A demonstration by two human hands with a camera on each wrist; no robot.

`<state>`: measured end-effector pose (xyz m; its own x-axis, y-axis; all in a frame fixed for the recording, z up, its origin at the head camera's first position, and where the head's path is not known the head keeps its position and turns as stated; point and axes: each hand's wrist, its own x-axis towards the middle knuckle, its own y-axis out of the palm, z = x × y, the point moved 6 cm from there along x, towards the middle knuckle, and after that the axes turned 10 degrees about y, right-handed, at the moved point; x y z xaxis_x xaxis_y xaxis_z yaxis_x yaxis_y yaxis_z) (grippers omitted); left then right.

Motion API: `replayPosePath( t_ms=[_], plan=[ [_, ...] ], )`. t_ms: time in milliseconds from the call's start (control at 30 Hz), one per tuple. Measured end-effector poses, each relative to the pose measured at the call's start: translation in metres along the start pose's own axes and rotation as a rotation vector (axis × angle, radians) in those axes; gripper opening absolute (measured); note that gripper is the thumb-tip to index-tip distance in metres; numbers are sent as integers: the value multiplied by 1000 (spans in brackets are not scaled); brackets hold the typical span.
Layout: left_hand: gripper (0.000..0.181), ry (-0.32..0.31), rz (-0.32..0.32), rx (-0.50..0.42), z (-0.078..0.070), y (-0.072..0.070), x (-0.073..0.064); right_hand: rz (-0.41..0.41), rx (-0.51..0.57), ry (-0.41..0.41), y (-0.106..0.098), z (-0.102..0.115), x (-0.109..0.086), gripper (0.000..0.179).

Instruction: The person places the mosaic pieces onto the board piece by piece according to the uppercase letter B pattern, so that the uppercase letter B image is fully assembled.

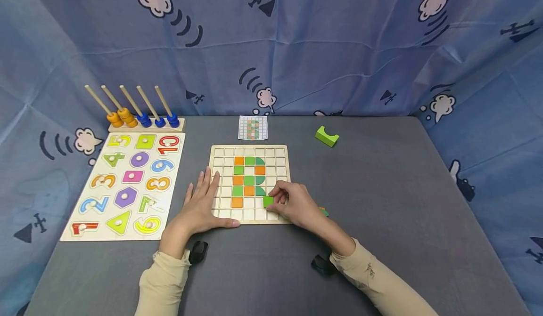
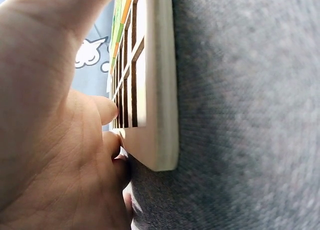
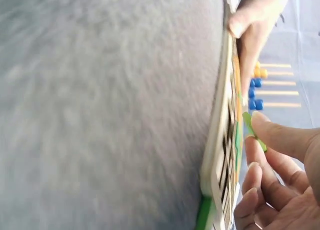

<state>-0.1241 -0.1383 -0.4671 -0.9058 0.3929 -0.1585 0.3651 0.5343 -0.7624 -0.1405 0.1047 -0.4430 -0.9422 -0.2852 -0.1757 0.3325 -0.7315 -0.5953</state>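
Note:
A wooden grid board (image 1: pixel 250 148) lies on the table, its middle columns filled with orange, light green and dark green tiles. My right hand (image 1: pixel 297 204) pinches a light green square tile (image 1: pixel 267 201) between thumb and fingers, over the lower right part of the grid. In the right wrist view that tile (image 3: pixel 254 131) appears tilted, close to the board's surface. My left hand (image 1: pixel 199 214) rests at the board's left side with fingers stretched out and the thumb along the lower edge. The left wrist view shows the palm beside the board's corner (image 2: pixel 162 155).
Behind the board lies a small pattern card (image 1: pixel 252 128). A green arch block (image 1: pixel 327 137) sits at back right. Coloured pieces (image 1: pixel 324 212) are partly hidden by the right forearm. At left are a number puzzle board (image 1: pixel 102 237) and a bead counter (image 1: pixel 146 126).

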Motion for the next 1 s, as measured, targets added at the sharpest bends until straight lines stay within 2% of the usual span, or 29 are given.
replayPosePath(
  t_ms=[167,433,667,1000],
  plan=[
    [145,-3,4,12,1,0,1,38,-55,-19,12,4,5,21],
    [145,15,-12,-2,1,1,1,29,-106,-18,19,6,12,16],
    [145,-3,3,16,1,1,2,19,-93,2,19,5,14,20],
    [145,1,2,10,2,1,1,52,-99,-26,19,6,12,18]
  ],
)
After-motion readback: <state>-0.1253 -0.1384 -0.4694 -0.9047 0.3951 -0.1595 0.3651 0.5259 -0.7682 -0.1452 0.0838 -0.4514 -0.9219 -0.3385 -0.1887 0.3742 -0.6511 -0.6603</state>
